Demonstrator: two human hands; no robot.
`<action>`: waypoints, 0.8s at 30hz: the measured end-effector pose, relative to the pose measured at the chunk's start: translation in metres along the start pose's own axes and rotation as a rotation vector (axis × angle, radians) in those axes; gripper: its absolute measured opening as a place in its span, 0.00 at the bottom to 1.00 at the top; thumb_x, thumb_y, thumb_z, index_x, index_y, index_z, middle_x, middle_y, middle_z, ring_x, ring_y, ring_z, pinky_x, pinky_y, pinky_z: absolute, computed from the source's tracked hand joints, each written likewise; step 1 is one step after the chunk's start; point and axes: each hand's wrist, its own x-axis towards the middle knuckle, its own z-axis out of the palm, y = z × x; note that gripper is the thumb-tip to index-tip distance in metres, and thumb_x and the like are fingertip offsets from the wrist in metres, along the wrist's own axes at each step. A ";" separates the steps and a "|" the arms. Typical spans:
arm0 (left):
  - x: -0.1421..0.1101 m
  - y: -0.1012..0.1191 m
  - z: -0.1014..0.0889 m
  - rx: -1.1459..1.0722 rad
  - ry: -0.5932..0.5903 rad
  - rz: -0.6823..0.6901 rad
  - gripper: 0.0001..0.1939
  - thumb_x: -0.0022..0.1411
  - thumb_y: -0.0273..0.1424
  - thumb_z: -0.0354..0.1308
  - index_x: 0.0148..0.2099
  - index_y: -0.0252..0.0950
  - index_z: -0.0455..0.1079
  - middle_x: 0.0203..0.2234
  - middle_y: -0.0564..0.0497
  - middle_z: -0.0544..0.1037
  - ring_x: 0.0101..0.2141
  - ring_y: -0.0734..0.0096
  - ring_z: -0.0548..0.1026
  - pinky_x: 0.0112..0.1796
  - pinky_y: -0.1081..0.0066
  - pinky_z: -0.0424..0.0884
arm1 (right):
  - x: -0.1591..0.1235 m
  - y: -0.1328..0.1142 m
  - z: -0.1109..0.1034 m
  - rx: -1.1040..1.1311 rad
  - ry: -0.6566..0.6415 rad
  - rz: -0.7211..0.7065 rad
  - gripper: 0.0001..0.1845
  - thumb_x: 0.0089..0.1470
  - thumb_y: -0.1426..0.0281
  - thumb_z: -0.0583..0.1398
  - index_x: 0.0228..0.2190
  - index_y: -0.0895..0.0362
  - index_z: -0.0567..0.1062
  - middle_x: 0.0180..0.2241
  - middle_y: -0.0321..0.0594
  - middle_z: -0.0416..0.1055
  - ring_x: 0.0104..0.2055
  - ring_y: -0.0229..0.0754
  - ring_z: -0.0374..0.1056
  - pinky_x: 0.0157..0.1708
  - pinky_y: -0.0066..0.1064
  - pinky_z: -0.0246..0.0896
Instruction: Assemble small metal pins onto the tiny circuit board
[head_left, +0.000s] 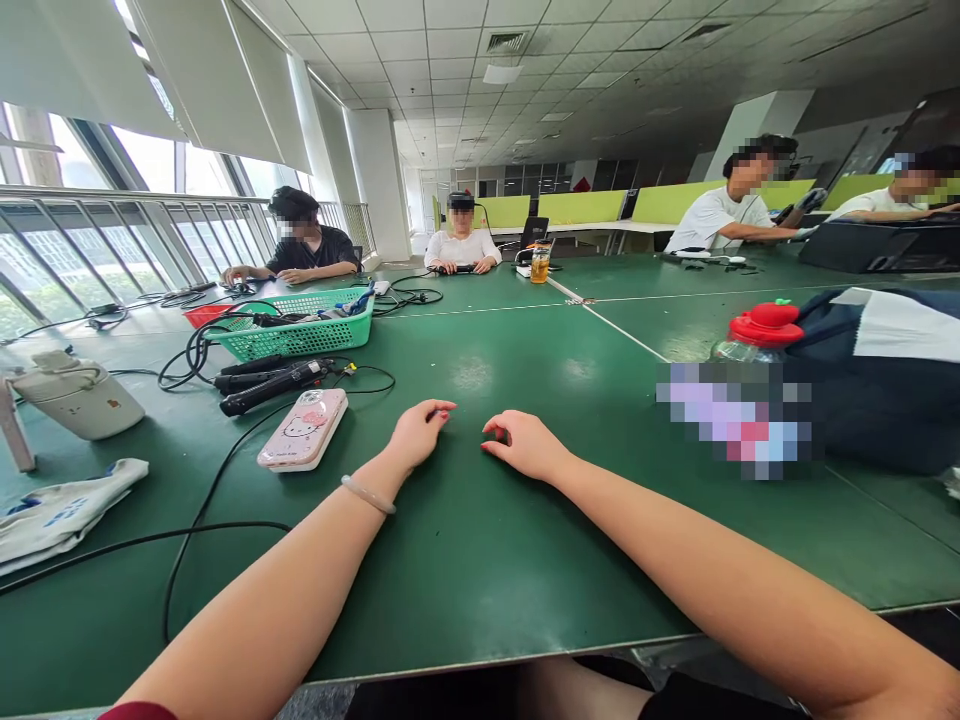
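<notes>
My left hand (417,437) rests on the green table (465,560), a pale bangle (367,495) around its wrist. Its fingers are loosely bent, with thumb and fingertips apart and nothing visible between them. Facing it across a small gap, my right hand (527,446) lies on the tabletop too, fingers curved and a gap between thumb and index finger. It holds nothing. Nearest to my left hand is a phone in a pink cartoon case (304,430). Black handheld devices (274,385) with cables lie just behind the phone.
A green plastic basket (300,335) holds cables. Left are a beige bottle (79,395) and white gloves (71,510). A red-lidded jar (761,330) and dark bag (885,400) stand right. Several people sit farther off; a drink cup (540,264) stands at the back.
</notes>
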 end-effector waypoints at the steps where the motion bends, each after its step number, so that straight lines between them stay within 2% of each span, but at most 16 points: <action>1: -0.004 0.005 0.007 -0.072 -0.043 0.050 0.17 0.62 0.32 0.49 0.49 0.36 0.73 0.37 0.49 0.79 0.36 0.70 0.74 0.41 0.71 0.69 | 0.001 0.001 0.001 0.001 0.007 0.012 0.12 0.51 0.67 0.64 0.38 0.58 0.76 0.32 0.38 0.69 0.33 0.36 0.64 0.36 0.28 0.59; 3: -0.011 0.015 0.017 -0.129 -0.092 0.131 0.16 0.61 0.32 0.49 0.48 0.37 0.73 0.37 0.50 0.79 0.37 0.70 0.74 0.43 0.71 0.69 | 0.003 0.004 0.002 0.000 0.018 0.024 0.15 0.50 0.67 0.65 0.40 0.58 0.76 0.32 0.38 0.68 0.33 0.36 0.63 0.36 0.29 0.59; 6: -0.018 0.023 0.025 -0.141 -0.122 0.193 0.14 0.60 0.32 0.50 0.46 0.38 0.73 0.40 0.50 0.78 0.38 0.70 0.73 0.45 0.69 0.68 | 0.005 0.007 0.004 -0.008 0.015 0.001 0.13 0.50 0.67 0.64 0.39 0.57 0.77 0.32 0.39 0.67 0.34 0.37 0.63 0.37 0.29 0.58; 10: -0.023 0.028 0.024 -0.249 -0.218 0.188 0.15 0.61 0.31 0.50 0.48 0.36 0.70 0.41 0.48 0.77 0.40 0.70 0.73 0.45 0.70 0.68 | 0.005 0.008 0.005 -0.022 0.002 -0.028 0.09 0.53 0.67 0.63 0.37 0.55 0.79 0.31 0.38 0.66 0.35 0.37 0.63 0.37 0.28 0.56; 15: -0.025 0.030 0.021 -0.360 -0.295 0.197 0.17 0.61 0.32 0.50 0.52 0.34 0.68 0.40 0.46 0.77 0.39 0.71 0.73 0.46 0.69 0.68 | 0.004 0.007 0.005 -0.044 0.015 -0.039 0.06 0.54 0.68 0.61 0.29 0.58 0.77 0.28 0.37 0.65 0.31 0.35 0.61 0.33 0.26 0.54; 19: -0.021 0.023 0.020 -0.327 -0.263 0.216 0.16 0.61 0.32 0.50 0.50 0.35 0.69 0.39 0.47 0.77 0.38 0.72 0.73 0.46 0.68 0.69 | 0.002 0.003 0.003 -0.032 0.022 -0.039 0.06 0.55 0.71 0.60 0.29 0.58 0.77 0.29 0.38 0.67 0.31 0.35 0.62 0.33 0.26 0.55; 24: -0.017 0.015 0.017 -0.173 -0.176 0.228 0.15 0.61 0.31 0.49 0.49 0.36 0.71 0.39 0.49 0.78 0.37 0.71 0.74 0.45 0.69 0.68 | -0.002 0.004 0.004 0.073 0.065 -0.024 0.11 0.56 0.71 0.58 0.40 0.54 0.79 0.30 0.37 0.71 0.32 0.36 0.65 0.37 0.27 0.58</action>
